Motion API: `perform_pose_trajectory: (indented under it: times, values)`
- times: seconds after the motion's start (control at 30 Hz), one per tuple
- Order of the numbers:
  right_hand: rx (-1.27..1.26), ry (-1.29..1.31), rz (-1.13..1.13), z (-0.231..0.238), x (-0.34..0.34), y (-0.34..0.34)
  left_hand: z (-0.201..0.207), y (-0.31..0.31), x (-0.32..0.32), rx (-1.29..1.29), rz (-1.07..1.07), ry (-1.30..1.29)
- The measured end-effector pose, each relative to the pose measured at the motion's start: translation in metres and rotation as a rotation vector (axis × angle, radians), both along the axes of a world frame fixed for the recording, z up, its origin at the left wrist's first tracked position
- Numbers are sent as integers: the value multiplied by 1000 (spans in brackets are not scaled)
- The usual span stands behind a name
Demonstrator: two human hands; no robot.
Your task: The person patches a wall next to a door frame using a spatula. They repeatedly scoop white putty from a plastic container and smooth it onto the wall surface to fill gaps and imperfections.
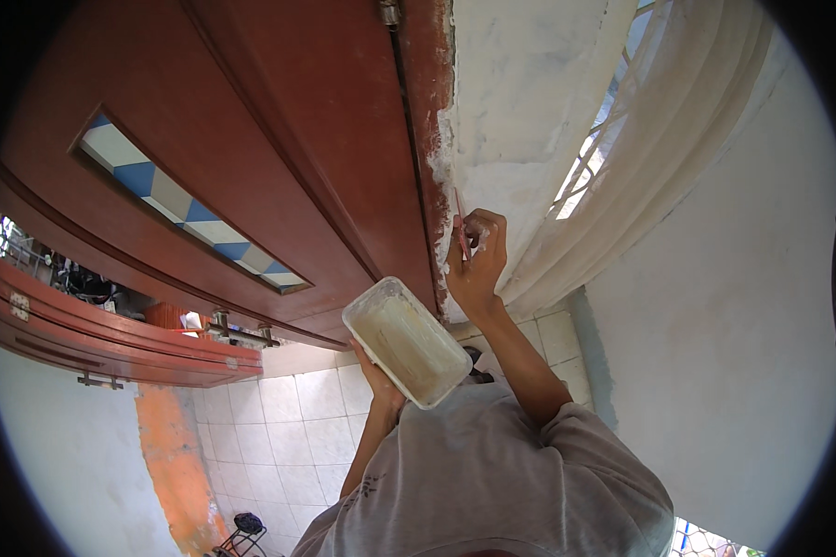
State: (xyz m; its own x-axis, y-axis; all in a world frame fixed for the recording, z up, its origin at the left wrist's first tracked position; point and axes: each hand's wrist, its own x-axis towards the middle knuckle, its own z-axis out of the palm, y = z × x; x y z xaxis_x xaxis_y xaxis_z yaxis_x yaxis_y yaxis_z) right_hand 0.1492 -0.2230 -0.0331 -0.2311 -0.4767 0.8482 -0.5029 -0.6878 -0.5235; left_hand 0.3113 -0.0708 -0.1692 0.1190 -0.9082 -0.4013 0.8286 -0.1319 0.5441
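My left hand (pixel 379 379) is wrapped round the side of a white rectangular plastic tub (pixel 427 321), tilted toward me. A thin whitish residue coats the tub's inside. My right hand (pixel 478 258) is raised beside the door frame (pixel 427 139), closed on a slim tool with a reddish handle (pixel 460 230). The tool's thin end points up along the frame's edge, but its exact kind is too small to tell. White smears mark my right fingers. Rough white filler (pixel 443 153) runs down the seam between the red-brown frame and the pale wall (pixel 506 102).
A red-brown door (pixel 279 111) with a patterned glass strip (pixel 190 209) stands at left. Another door leaf (pixel 111 330) is beyond it. A sheer curtain (pixel 659 139) hangs at right beside a window. Pale floor tiles (pixel 288 436) lie below, with a black stool-like object (pixel 244 529) at lower left.
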Motion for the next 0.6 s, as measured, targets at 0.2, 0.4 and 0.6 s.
perform_pose_trajectory:
  times: [0.2,0.4,0.6]
  values:
    - [0,-32,-28,-4,4,-2,-21,1,14,-25,-9,57]
    - [-28,-32,-125,-1,-4,-1,-8,-1,10,-5,10,7]
    - [56,-34,1,-8,14,1,-16,-3,15,-28,-31,20]
